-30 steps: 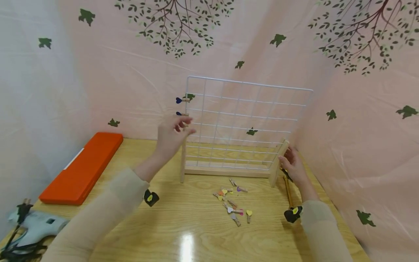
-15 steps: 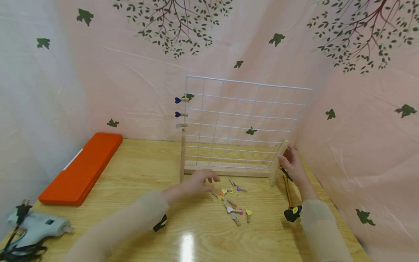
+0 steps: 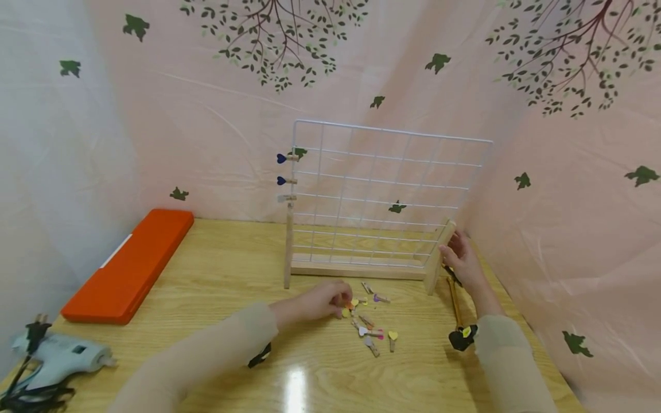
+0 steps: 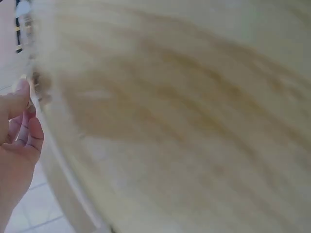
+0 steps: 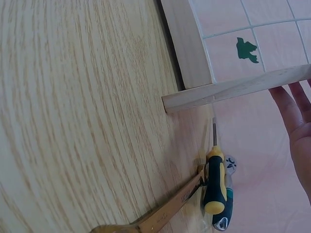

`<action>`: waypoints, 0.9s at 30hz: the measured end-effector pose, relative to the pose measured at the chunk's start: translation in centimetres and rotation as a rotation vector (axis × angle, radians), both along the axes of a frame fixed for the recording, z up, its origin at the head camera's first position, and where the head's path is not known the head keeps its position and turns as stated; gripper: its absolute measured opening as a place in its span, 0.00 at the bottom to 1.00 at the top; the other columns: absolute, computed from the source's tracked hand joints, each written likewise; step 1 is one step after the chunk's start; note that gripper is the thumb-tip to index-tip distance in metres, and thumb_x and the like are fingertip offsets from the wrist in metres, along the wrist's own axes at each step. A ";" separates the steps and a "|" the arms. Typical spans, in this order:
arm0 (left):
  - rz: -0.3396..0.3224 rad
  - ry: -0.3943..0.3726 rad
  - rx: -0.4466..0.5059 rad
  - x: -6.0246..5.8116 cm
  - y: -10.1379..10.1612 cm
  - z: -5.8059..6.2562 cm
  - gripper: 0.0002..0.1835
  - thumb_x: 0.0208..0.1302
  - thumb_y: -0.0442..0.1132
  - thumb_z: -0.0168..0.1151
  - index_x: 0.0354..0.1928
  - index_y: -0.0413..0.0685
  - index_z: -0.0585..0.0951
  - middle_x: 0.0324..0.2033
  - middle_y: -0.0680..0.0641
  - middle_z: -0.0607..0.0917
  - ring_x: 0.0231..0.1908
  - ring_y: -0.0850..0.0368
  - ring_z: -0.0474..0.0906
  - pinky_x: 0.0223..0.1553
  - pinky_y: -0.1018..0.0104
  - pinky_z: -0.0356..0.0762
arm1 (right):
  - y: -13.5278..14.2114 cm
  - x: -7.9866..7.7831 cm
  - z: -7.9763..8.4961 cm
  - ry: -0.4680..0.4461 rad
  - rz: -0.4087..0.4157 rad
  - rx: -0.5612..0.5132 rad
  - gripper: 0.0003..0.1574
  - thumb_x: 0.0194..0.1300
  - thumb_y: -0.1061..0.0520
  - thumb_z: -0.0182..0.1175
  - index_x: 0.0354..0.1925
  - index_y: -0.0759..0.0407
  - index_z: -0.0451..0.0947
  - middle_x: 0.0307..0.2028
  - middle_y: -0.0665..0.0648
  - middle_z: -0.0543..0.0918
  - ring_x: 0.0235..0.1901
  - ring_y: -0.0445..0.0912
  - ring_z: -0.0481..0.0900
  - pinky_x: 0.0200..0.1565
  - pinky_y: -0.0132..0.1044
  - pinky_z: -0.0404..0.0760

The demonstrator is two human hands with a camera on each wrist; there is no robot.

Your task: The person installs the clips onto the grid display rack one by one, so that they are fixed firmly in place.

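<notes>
At the left edge of a loose pile of small wooden clothespins (image 3: 369, 332) with coloured hearts, my left hand (image 3: 317, 301) pinches one small clothespin between thumb and fingertips. My fingers cover most of it; in the left wrist view only a brownish bit (image 4: 31, 108) shows. Behind the pile a white wire grid (image 3: 382, 183) stands upright in a wooden stand (image 3: 356, 269). Two blue-heart clothespins (image 3: 282, 180) and a pale one (image 3: 286, 198) are clipped along the grid's left edge. My right hand (image 3: 462, 261) holds the stand's right post (image 5: 233, 89), fingers against its outer side.
A hammer (image 5: 165, 206) and a yellow-and-black screwdriver (image 5: 215, 179) lie beside the right post, near my right wrist. On the left are a flat orange case (image 3: 129, 267) and a glue gun (image 3: 62, 355) with a black cord. Leaf-printed fabric walls (image 3: 232, 143) enclose the table.
My left hand has come down from the grid's left edge to the pile and closed on a clothespin. The pale clothespin it covered now shows on the grid. My right hand stays put.
</notes>
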State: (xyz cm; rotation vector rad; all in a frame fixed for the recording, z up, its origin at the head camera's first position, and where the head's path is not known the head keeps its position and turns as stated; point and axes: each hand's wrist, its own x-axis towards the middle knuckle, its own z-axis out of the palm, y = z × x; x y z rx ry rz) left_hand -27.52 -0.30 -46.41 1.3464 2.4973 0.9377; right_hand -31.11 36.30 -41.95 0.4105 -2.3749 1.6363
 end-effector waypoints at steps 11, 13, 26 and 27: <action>0.211 0.209 0.196 0.5 -3.4 7.9 0.07 0.54 0.35 0.63 0.37 0.49 0.81 0.31 0.53 0.81 0.28 0.67 0.73 0.25 0.76 0.72 | -0.3 0.3 0.3 0.016 0.012 -0.006 0.36 0.66 0.60 0.47 0.68 0.47 0.47 0.61 0.70 0.57 0.49 0.32 0.67 0.39 0.23 0.75; 0.263 0.210 0.277 0.3 -4.1 9.8 0.07 0.52 0.34 0.64 0.35 0.49 0.80 0.30 0.53 0.80 0.27 0.66 0.74 0.24 0.75 0.73 | -0.6 0.6 0.7 0.022 0.022 -0.019 0.36 0.66 0.62 0.47 0.68 0.50 0.46 0.61 0.71 0.56 0.49 0.32 0.67 0.39 0.23 0.76; 0.721 0.198 0.950 -3.7 -10.3 22.0 0.13 0.45 0.45 0.69 0.29 0.43 0.82 0.28 0.50 0.84 0.27 0.59 0.78 0.28 0.75 0.74 | -1.4 1.6 1.8 0.013 0.038 -0.067 0.35 0.65 0.66 0.46 0.67 0.61 0.45 0.60 0.74 0.55 0.49 0.34 0.68 0.39 0.25 0.77; 0.772 0.192 0.972 -4.1 -10.5 22.5 0.13 0.44 0.46 0.69 0.29 0.44 0.82 0.27 0.51 0.84 0.28 0.59 0.77 0.28 0.75 0.74 | -1.4 1.5 1.8 0.012 0.042 -0.071 0.35 0.65 0.66 0.46 0.67 0.61 0.45 0.60 0.74 0.54 0.49 0.34 0.68 0.39 0.25 0.77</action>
